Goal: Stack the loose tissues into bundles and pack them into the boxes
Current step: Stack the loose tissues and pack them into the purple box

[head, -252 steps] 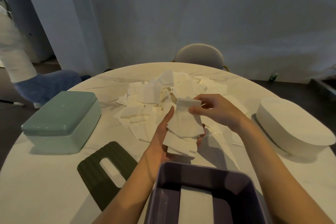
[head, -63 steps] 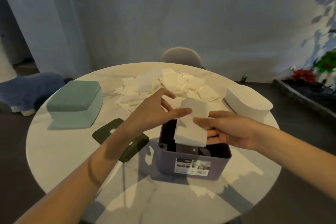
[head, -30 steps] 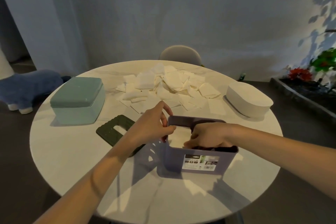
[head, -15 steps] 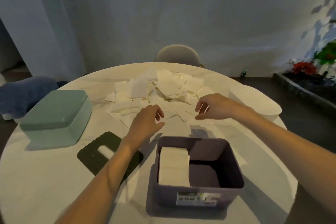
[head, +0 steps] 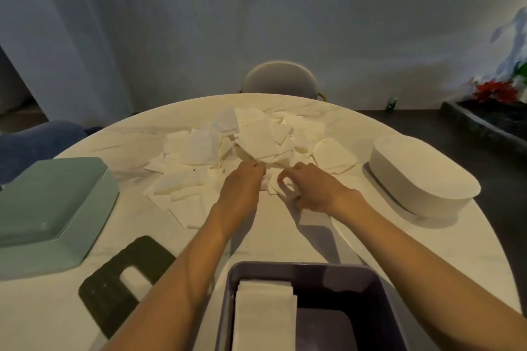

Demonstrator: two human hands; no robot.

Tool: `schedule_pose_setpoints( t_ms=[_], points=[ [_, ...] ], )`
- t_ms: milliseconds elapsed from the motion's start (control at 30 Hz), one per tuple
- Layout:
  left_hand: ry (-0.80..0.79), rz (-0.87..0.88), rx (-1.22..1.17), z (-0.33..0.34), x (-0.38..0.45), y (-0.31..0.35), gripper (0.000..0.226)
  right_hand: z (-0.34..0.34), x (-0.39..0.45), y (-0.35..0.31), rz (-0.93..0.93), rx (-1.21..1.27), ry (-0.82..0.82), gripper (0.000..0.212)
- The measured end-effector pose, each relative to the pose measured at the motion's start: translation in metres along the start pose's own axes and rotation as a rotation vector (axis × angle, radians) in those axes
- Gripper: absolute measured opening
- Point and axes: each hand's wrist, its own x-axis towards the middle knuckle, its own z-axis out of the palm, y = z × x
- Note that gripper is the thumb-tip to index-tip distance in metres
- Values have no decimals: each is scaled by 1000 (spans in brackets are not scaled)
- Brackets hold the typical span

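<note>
Head view, left hand (head: 242,188) fingertips hidden in tissue pile (head: 245,145), purple box (head: 370,282) cut off

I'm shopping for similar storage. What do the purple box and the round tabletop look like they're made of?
The purple box looks like moulded plastic with a matte finish: smooth walls, rounded rim and corners. The tabletop looks like pale marble or a marble-print laminate, with faint grey veins and a soft sheen; which of the two cannot be told.

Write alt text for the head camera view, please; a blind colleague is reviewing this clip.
Two bare hands, left hand and right hand, reach into a pile of loose tissues on a round white table. An open purple box near the camera holds a tissue bundle; a closed green box, white box and dark slotted lid surround them.
</note>
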Motion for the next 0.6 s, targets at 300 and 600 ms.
schedule_pose_setpoints(
  t_ms=[300,600],
  points=[
    [257,-257,-384,-3,0,10,18,45,-15,32,-45,524,495,24],
    [351,-550,-1180,-33,-9,13,36,11,-39,34,181,1141,563,22]
  ],
)
